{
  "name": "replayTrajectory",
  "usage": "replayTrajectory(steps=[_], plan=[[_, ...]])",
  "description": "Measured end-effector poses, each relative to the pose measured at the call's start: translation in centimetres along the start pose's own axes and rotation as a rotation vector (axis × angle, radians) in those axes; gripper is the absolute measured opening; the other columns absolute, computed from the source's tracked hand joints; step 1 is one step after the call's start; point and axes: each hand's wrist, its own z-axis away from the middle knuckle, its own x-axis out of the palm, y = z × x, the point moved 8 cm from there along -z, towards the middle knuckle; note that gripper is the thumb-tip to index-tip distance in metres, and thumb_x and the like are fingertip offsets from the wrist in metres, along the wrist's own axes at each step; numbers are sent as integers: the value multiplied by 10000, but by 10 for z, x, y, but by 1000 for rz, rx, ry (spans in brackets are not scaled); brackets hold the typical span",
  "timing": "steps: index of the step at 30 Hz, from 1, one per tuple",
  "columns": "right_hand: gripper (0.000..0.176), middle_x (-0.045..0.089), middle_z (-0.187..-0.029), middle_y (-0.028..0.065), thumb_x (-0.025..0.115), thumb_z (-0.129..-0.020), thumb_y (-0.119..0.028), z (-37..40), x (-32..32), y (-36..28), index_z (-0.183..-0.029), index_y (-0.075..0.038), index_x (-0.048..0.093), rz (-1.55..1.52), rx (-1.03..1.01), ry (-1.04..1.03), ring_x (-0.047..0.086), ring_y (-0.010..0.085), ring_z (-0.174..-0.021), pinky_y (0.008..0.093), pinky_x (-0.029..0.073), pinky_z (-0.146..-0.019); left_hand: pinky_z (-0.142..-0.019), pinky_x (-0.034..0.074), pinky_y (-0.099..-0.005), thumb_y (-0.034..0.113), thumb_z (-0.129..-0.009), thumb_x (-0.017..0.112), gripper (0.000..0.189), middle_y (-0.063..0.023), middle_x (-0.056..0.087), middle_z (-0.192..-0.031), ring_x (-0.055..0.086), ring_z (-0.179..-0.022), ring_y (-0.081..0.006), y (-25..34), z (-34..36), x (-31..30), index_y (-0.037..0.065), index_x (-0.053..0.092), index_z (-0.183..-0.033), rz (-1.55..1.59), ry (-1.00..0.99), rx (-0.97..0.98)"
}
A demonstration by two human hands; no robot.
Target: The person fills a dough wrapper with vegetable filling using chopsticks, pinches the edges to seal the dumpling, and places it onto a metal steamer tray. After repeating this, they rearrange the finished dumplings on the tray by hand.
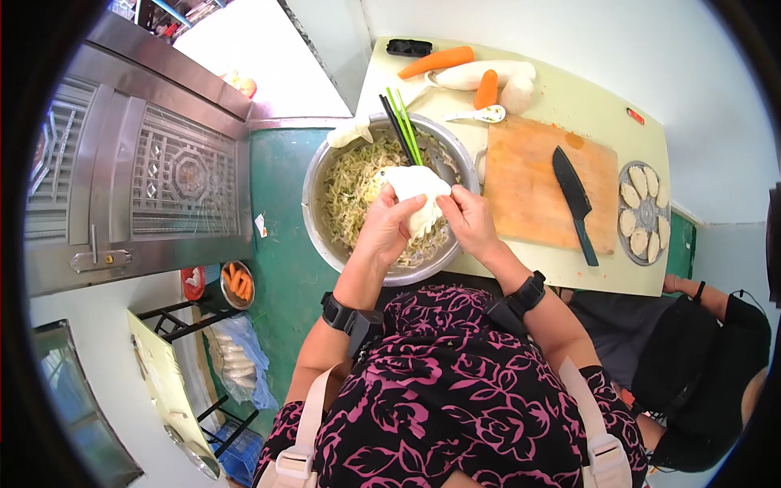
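Note:
Above a large metal bowl (312,218), my left hand (387,226) and my right hand (472,221) pinch the near edges of a white dumpling wrapper (419,185) from both sides. The wrapper looks folded, with small pleats at its lower edge; I cannot see what is inside it. Shredded green and pale filling (348,183) fills the bowl beneath. Green chopsticks (404,126) and black chopsticks (394,122) stand in the filling, leaning on the far side. On the bowl's left far rim rests a pale lump of dough or cloth (350,132).
A wooden cutting board (521,187) bears a black knife (573,191). Beyond lie carrots (437,62), a white radish (480,75) and a white spoon (480,114). A metal plate (645,213) holds several dumplings at the right. Another person (708,358) is close by on the right.

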Motion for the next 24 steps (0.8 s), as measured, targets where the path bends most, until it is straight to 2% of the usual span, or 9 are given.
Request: replayTrajectory(steps=[2,8,11,14,17,21,24], plan=[[329,436,-530,168,529,-832,-232,-1,1,1,-620,2,441,-5,31,-3,439,279,-455,340,339,-440,-777,471,-281,6,-761,571,323,-59,576,-981,567,-900,-147,0,-1,1,49,480,-1068,-53,-24,25],[309,454,-543,186,524,-824,-192,-2,0,-8,-605,6,433,33,2,16,463,312,-474,349,349,-442,-767,471,-280,74,-820,528,240,-50,578,-979,567,-892,-144,2,1,1,51,493,-1056,56,1,12],[325,449,-527,168,497,-839,-209,-1,2,-8,-600,7,448,121,30,-51,459,267,-452,329,346,-439,-774,474,-282,102,-839,505,222,-55,585,-977,574,-892,-147,1,-2,-4,52,500,-1055,74,-41,2],[369,434,-512,144,465,-862,-259,5,-1,-6,-603,5,468,-123,67,-124,446,205,-436,302,341,-437,-789,478,-291,97,-836,504,227,-71,590,-980,584,-889,-155,-2,-2,-8,38,501,-1055,103,-33,-90],[400,425,-510,123,436,-877,-307,6,-12,13,-626,1,486,-194,233,-99,433,166,-444,284,342,-448,-799,481,-298,100,-834,505,234,-81,594,-977,592,-882,-165,-2,-1,-7,20,498,-1055,119,-49,-98],[366,423,-520,116,483,-862,-310,3,-7,6,-647,-12,473,-48,19,-83,432,200,-453,304,345,-452,-785,483,-288,110,-832,511,252,-78,594,-973,593,-875,-160,-5,0,-3,8,498,-1062,130,-46,-127],[351,425,-526,126,506,-850,-299,1,-6,-6,-644,-18,463,19,-52,-59,437,231,-457,319,344,-447,-768,485,-281,112,-829,514,247,-69,596,-967,595,-862,-150,-9,0,-3,13,507,-1055,109,-70,-131]])
